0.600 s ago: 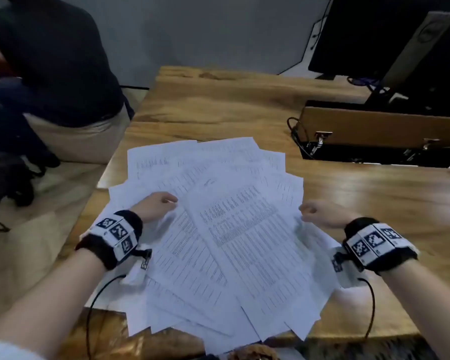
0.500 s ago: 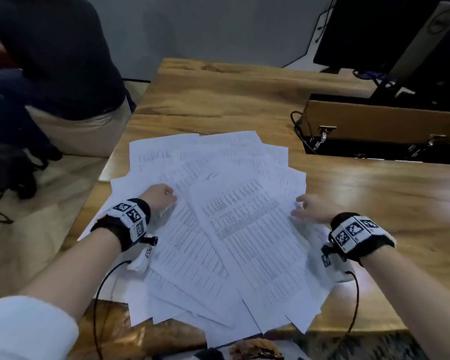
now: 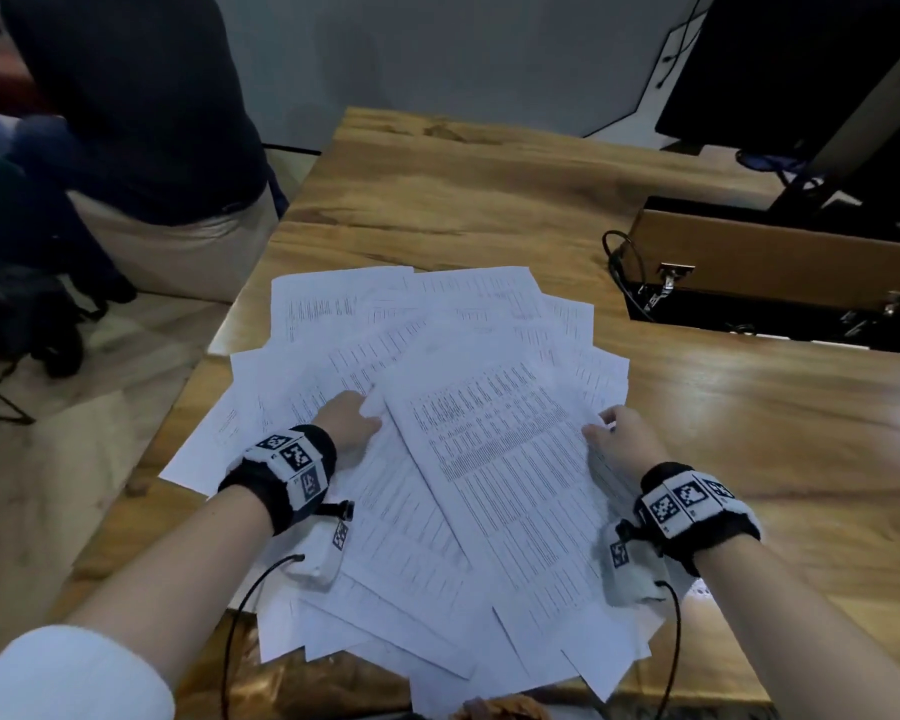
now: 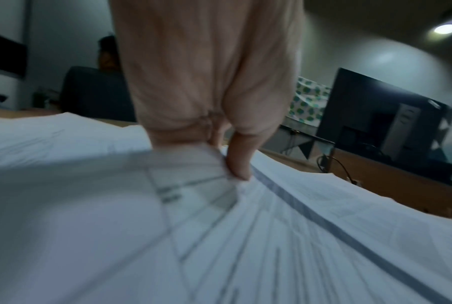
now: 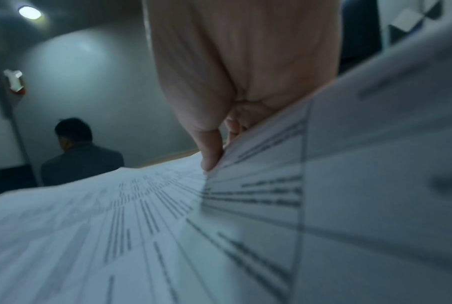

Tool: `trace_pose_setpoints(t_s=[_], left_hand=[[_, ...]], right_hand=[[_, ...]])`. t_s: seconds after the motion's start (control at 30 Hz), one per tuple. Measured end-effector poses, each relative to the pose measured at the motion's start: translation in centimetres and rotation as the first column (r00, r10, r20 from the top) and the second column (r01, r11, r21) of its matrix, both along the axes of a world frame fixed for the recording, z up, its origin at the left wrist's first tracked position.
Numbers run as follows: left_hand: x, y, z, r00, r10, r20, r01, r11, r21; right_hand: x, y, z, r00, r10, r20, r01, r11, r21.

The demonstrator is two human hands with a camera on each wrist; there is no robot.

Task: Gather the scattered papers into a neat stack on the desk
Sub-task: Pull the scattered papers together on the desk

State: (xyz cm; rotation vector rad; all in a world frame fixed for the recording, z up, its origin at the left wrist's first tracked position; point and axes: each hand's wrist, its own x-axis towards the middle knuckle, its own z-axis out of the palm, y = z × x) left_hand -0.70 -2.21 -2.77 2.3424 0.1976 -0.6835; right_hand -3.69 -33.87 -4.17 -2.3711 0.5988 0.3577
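A fanned heap of white printed papers covers the near left part of the wooden desk; several sheets overhang the front edge. My left hand lies on the heap's left side, thumb on top and fingers tucked under raised sheets, gripping them. My right hand holds the right edge of the top sheet; its thumb presses the sheet while the other fingers hide behind the lifted paper.
A low wooden monitor riser with cables stands at the back right, a dark monitor above it. A seated person in dark clothes is past the desk's left edge. Bare wood stretches behind and right of the papers.
Both hands have slid inward toward the middle of the heap, drawing the sheets closer together. The right hand moved most, to the top sheet's right edge.
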Motion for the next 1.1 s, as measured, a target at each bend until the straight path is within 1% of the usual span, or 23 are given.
trace_pose_setpoints(t_s=[0.07, 0.13, 0.2, 0.23, 0.27, 0.3, 0.37, 0.4, 0.43, 0.47, 0.5, 0.53, 0.57, 0.63, 0.67, 0.7, 0.77, 0.83, 0.87, 0.93, 1.0, 1.1], left_hand=[[0.1, 0.7, -0.6, 0.994, 0.109, 0.021, -0.107, 0.992, -0.072], [-0.1, 1.2, -1.0, 0.981, 0.192, 0.006, -0.190, 0.973, -0.131], [-1.0, 0.9, -1.0, 0.977, 0.211, -0.033, -0.213, 0.960, -0.180], [-1.7, 0.3, -1.0, 0.977, 0.207, -0.055, -0.214, 0.960, -0.181], [-2.3, -0.4, -0.8, 0.978, 0.199, -0.068, -0.208, 0.959, -0.192], [-3.1, -1.2, -0.5, 0.977, 0.197, -0.080, -0.210, 0.954, -0.213], [-4.0, -2.7, 0.0, 0.977, 0.173, -0.120, -0.201, 0.939, -0.278], [-4.2, -3.1, 0.1, 0.982, 0.137, -0.127, -0.170, 0.939, -0.300], [-4.2, -3.2, 0.0, 0.989, 0.108, -0.102, -0.134, 0.945, -0.298], [-4.0, -2.8, -0.2, 0.991, 0.115, -0.064, -0.128, 0.948, -0.293], [-3.6, -2.2, 0.0, 0.987, 0.159, -0.032, -0.162, 0.945, -0.286], [-3.1, -1.2, 0.2, 0.978, 0.208, 0.009, -0.200, 0.950, -0.238], [-2.4, 0.1, 0.3, 0.970, 0.237, 0.049, -0.228, 0.964, -0.137], [-1.1, 2.8, 0.3, 0.969, 0.230, 0.090, -0.240, 0.962, 0.127], [-0.7, 3.9, 0.5, 0.971, 0.223, 0.090, -0.237, 0.950, 0.202], [-0.3, 4.6, 0.5, 0.969, 0.236, 0.068, -0.245, 0.944, 0.222], [0.1, 4.7, 0.2, 0.953, 0.301, 0.020, -0.300, 0.939, 0.169], [0.1, 3.9, -0.5, 0.929, 0.371, -0.008, -0.370, 0.926, 0.073], [0.2, 3.3, -0.9, 0.922, 0.388, -0.008, -0.388, 0.921, 0.024], [0.4, 2.2, -1.8, 0.928, 0.372, 0.004, -0.371, 0.925, -0.079], [0.3, 1.1, -2.3, 0.924, 0.382, 0.029, -0.369, 0.908, -0.201], [-0.2, 0.0, -1.9, 0.907, 0.408, 0.102, -0.359, 0.878, -0.316]], right_hand=[[-0.1, -0.3, -0.1, 0.995, -0.086, 0.060, 0.080, 0.992, 0.094], [-0.1, -0.4, -0.1, 0.987, -0.132, 0.091, 0.118, 0.982, 0.148], [0.1, -0.1, -0.3, 0.979, -0.176, 0.103, 0.156, 0.971, 0.178], [0.1, 0.4, -0.3, 0.977, -0.192, 0.094, 0.170, 0.965, 0.201], [0.1, 1.0, -0.5, 0.979, -0.184, 0.084, 0.163, 0.964, 0.211], [0.2, 1.6, -0.8, 0.983, -0.163, 0.084, 0.144, 0.969, 0.203], [0.1, 3.0, -1.0, 0.994, -0.068, 0.084, 0.058, 0.991, 0.118], [0.0, 3.4, -1.0, 0.996, -0.026, 0.091, 0.020, 0.998, 0.064], [-0.1, 3.6, -0.8, 0.994, 0.014, 0.105, -0.014, 1.000, 0.006], [-0.2, 3.7, -0.6, 0.992, 0.044, 0.115, -0.039, 0.998, -0.046], [-0.3, 3.3, -0.6, 0.990, 0.053, 0.129, -0.043, 0.996, -0.076], [-0.4, 3.1, -0.4, 0.988, 0.046, 0.146, -0.033, 0.995, -0.090], [-0.5, 2.7, -0.2, 0.986, 0.032, 0.163, -0.016, 0.995, -0.095], [-0.8, 2.1, 0.0, 0.988, 0.024, 0.150, -0.004, 0.990, -0.138], [-0.9, 2.0, 0.2, 0.992, 0.027, 0.123, -0.010, 0.991, -0.135], [-0.8, 2.0, 0.1, 0.994, 0.017, 0.105, -0.007, 0.996, -0.092], [-0.6, 2.3, 0.2, 0.998, -0.041, 0.057, 0.039, 0.999, 0.036], [-0.4, 3.1, 0.4, 0.996, -0.068, 0.052, 0.062, 0.993, 0.103], [-0.2, 3.6, 0.6, 0.996, -0.063, 0.055, 0.056, 0.991, 0.122], [0.0, 4.8, 1.0, 0.996, -0.038, 0.084, 0.026, 0.990, 0.137], [0.1, 5.9, 1.3, 0.988, -0.011, 0.154, -0.012, 0.989, 0.149], [0.3, 6.8, 1.3, 0.969, 0.006, 0.247, -0.044, 0.988, 0.147]])
